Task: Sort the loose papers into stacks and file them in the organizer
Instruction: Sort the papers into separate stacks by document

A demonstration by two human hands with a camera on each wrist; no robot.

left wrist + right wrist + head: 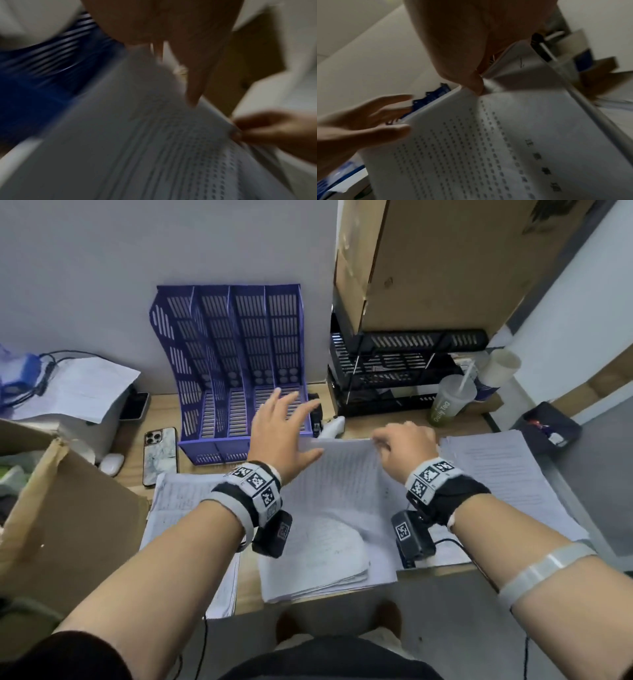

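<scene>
A printed sheet [342, 474] is lifted by its far edge above the middle paper stack [318, 570]. My right hand [394, 441] pinches the sheet's far right corner [481, 86]. My left hand [291, 422] is spread with straight fingers at the sheet's far left corner, its thumb lying on the paper [154, 128]. The blue slotted organizer [233, 364] stands against the wall just behind my left hand, its compartments holding nothing I can see. More paper stacks lie at the left [178, 501] and at the right [507, 474].
Two phones [160, 455] lie left of the organizer. A black wire tray rack [394, 371] and two cups [452, 398] stand at the back right, a tall cardboard box [445, 261] above them. An open cardboard box [61, 508] fills the left side.
</scene>
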